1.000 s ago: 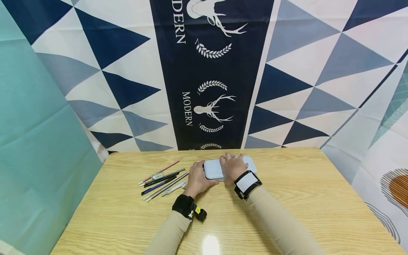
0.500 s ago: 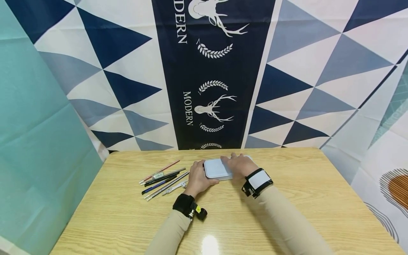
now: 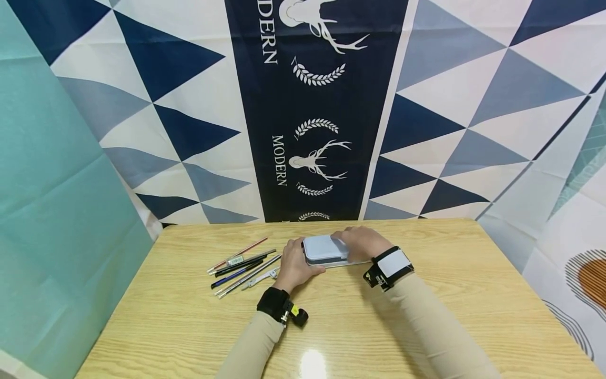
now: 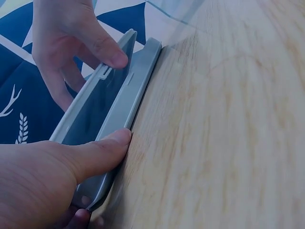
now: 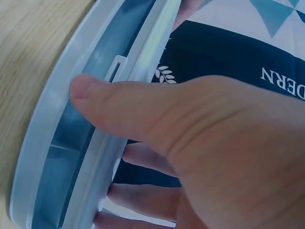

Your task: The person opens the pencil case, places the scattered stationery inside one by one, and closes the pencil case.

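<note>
A pale blue-grey hard pencil case lies near the far edge of the table, its lid raised part way. My left hand grips the case's left end, and in the left wrist view the thumb presses on the base. The right hand holds the lid by its edge. Its thumb is on the inner side near a small latch slot, with the other fingers behind. Through the gap, the right wrist view shows part of a compartment; the remaining inside is hidden.
Left of the case lie a red pencil, dark pens, a blue pen, silver-grey sticks, a small labelled eraser-like block and a white compass-like tool. A patterned cloth hangs behind the table.
My right hand has shifted right along the case, and the lid has tilted up from the base. The left hand stays at the left end.
</note>
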Action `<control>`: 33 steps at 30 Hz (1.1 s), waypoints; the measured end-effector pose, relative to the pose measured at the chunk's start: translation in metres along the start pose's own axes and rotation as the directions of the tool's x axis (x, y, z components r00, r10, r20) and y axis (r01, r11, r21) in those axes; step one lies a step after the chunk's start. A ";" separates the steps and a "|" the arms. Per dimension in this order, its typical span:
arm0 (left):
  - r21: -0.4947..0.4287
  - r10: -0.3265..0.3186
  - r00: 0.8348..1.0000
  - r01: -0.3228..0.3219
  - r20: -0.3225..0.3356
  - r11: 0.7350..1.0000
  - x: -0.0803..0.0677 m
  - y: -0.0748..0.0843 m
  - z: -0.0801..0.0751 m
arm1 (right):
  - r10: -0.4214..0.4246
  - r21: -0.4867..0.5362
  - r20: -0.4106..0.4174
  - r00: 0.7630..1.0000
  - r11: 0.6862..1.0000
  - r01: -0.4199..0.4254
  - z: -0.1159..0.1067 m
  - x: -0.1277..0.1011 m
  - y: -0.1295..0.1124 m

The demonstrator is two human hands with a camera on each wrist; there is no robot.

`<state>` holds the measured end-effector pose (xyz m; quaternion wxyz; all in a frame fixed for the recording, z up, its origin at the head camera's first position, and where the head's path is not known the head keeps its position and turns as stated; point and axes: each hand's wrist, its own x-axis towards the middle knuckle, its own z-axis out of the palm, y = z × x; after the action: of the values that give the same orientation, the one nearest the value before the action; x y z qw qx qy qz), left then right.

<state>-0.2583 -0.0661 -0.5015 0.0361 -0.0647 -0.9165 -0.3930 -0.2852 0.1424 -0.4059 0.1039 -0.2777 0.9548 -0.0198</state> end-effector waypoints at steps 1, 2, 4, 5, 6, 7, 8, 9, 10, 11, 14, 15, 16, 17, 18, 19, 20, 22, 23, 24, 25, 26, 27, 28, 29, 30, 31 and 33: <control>0.002 0.003 1.000 -0.003 0.001 1.000 0.000 0.000 0.000 | -0.005 0.003 0.002 1.000 1.000 0.005 -0.001 0.000 0.001; 0.005 0.005 1.000 -0.005 0.003 1.000 0.000 0.000 0.000 | -0.009 0.006 0.003 1.000 1.000 0.009 -0.001 0.000 0.002; 0.008 0.010 1.000 -0.010 0.002 1.000 0.000 0.000 0.000 | -0.026 0.011 0.004 1.000 1.000 0.026 -0.004 0.000 0.004; 0.010 0.010 1.000 -0.010 0.003 1.000 0.000 0.000 0.001 | -0.032 0.014 0.003 0.999 0.999 0.032 -0.005 0.000 0.004; 0.010 0.010 1.000 -0.011 0.001 1.000 0.000 -0.001 0.001 | -0.036 0.021 0.002 0.999 0.999 0.036 -0.007 -0.001 0.005; 0.010 0.010 1.000 -0.010 -0.001 1.000 0.000 -0.001 0.001 | -0.043 0.023 -0.001 0.999 0.999 0.043 -0.008 -0.002 0.005; 0.008 0.009 1.000 -0.009 -0.004 1.000 0.000 -0.001 0.001 | -0.047 0.031 -0.005 0.999 0.998 0.047 -0.010 -0.002 0.005; 0.006 0.010 1.000 -0.010 -0.007 1.000 0.000 -0.001 0.001 | -0.054 0.036 -0.011 0.999 0.998 0.054 -0.012 -0.003 0.005; 0.006 0.010 1.000 -0.010 -0.008 1.000 0.000 -0.002 0.001 | -0.054 0.042 -0.013 0.998 0.998 0.055 -0.013 -0.003 0.005; 0.005 0.010 1.000 -0.010 -0.009 1.000 0.000 -0.002 0.001 | -0.057 0.047 -0.019 0.998 0.997 0.058 -0.013 -0.003 0.006; 0.002 0.013 1.000 -0.013 -0.011 1.000 0.000 -0.001 0.000 | -0.062 0.066 -0.039 0.997 0.996 0.064 -0.012 -0.003 0.010; 0.001 0.013 1.000 -0.013 -0.011 1.000 0.000 -0.001 0.000 | -0.061 0.071 -0.047 0.997 0.995 0.064 -0.012 -0.003 0.011; 0.000 0.010 1.000 -0.010 -0.009 1.000 0.000 -0.001 0.000 | -0.058 0.080 -0.056 0.997 0.995 0.063 -0.011 -0.003 0.013; 0.001 0.007 1.000 -0.007 -0.009 1.000 0.000 -0.001 0.001 | -0.058 0.088 -0.070 0.996 0.994 0.064 -0.011 -0.003 0.015; 0.002 0.002 1.000 -0.002 -0.008 1.000 0.000 -0.001 0.001 | -0.057 0.098 -0.083 0.995 0.993 0.065 -0.011 -0.004 0.017; 0.004 -0.004 1.000 0.004 -0.007 1.000 0.000 -0.001 0.001 | -0.059 0.104 -0.097 0.994 0.992 0.069 -0.011 -0.004 0.018; 0.007 -0.009 1.000 0.009 -0.006 1.000 0.000 -0.001 0.001 | -0.059 0.112 -0.111 0.992 0.991 0.071 -0.011 -0.004 0.019; 0.011 -0.017 1.000 0.017 -0.004 1.000 0.001 -0.002 0.001 | -0.065 0.118 -0.146 0.987 0.990 0.083 -0.012 -0.005 0.022; 0.013 -0.019 1.000 0.019 -0.004 1.000 0.001 -0.002 0.001 | -0.065 0.119 -0.160 0.985 0.989 0.085 -0.012 -0.006 0.023; 0.014 -0.023 1.000 0.023 -0.002 1.000 0.001 -0.001 0.001 | -0.066 0.116 -0.174 0.983 0.989 0.087 -0.013 -0.006 0.023; 0.015 -0.024 1.000 0.024 -0.003 1.000 0.001 -0.001 0.001 | -0.062 0.117 -0.186 0.981 0.990 0.084 -0.013 -0.007 0.024; 0.013 -0.027 1.000 0.027 -0.002 1.000 0.002 -0.001 0.001 | -0.051 0.122 -0.197 0.979 0.990 0.076 -0.013 -0.007 0.024; 0.011 -0.031 1.000 0.031 0.000 0.999 0.001 -0.001 0.001 | -0.044 0.120 -0.210 0.977 0.990 0.070 -0.013 -0.008 0.025; 0.011 -0.034 0.999 0.034 0.002 0.999 0.001 -0.001 0.001 | -0.038 0.118 -0.223 0.974 0.991 0.065 -0.013 -0.008 0.025; 0.008 -0.038 0.999 0.038 0.003 0.999 0.001 -0.001 0.002 | -0.030 0.119 -0.237 0.971 0.991 0.060 -0.013 -0.008 0.026; 0.012 -0.039 0.999 0.039 0.003 0.999 0.001 0.000 0.002 | -0.025 0.120 -0.254 0.967 0.991 0.057 -0.013 -0.009 0.026; 0.009 -0.039 0.999 0.039 0.003 0.999 0.001 0.000 0.002 | -0.016 0.123 -0.269 0.963 0.991 0.051 -0.014 -0.009 0.026; 0.007 -0.041 0.999 0.041 0.004 0.999 0.001 -0.001 0.003 | -0.004 0.125 -0.303 0.953 0.991 0.043 -0.014 -0.010 0.026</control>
<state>-0.2596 -0.0645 -0.5036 0.0263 -0.0464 -0.9191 -0.3905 -0.2939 0.1696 -0.3929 -0.0255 -0.2753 0.9528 -0.1254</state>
